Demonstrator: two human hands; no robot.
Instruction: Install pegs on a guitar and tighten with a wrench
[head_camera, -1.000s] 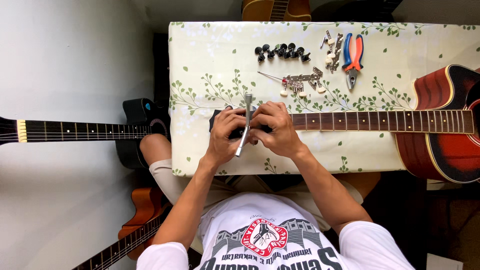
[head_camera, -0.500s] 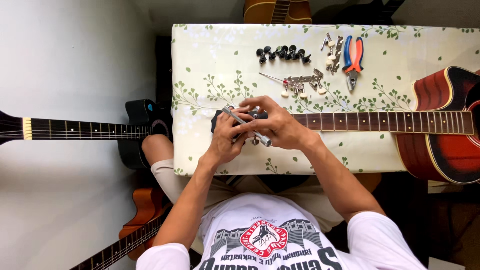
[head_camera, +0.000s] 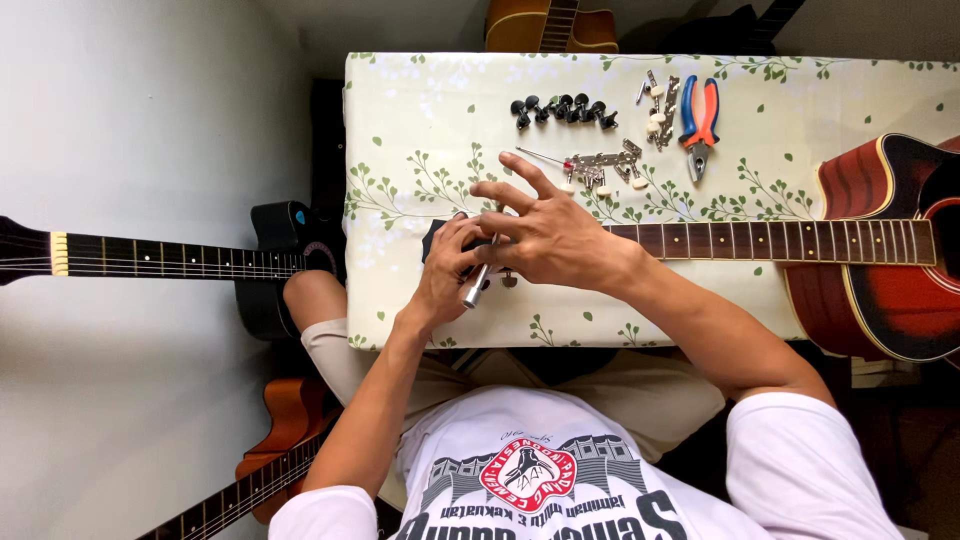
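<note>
White walls and a grey floor sit around a counter (head_camera: 420, 110) with a leafy cloth in the middle of the frame. On it a red guitar (head_camera: 880, 250) lies flat, body at the right edge, neck (head_camera: 780, 240) running left to the headstock (head_camera: 436, 238), which is mostly hidden under both hands at the center. The left hand (head_camera: 445, 280) has its fingers curled around a shiny metal tool (head_camera: 476, 288) that pokes down and out of the grip, right at the headstock. The right hand (head_camera: 550, 235) lies over the headstock too, fingers spread and loose, touching the left hand; I cannot tell what it grips. Near the top of the counter lie black pegs (head_camera: 563, 108), silver tuner parts (head_camera: 600, 168) and orange-blue pliers (head_camera: 698, 115). Another guitar neck (head_camera: 150, 256) crosses the left of the frame.
</note>
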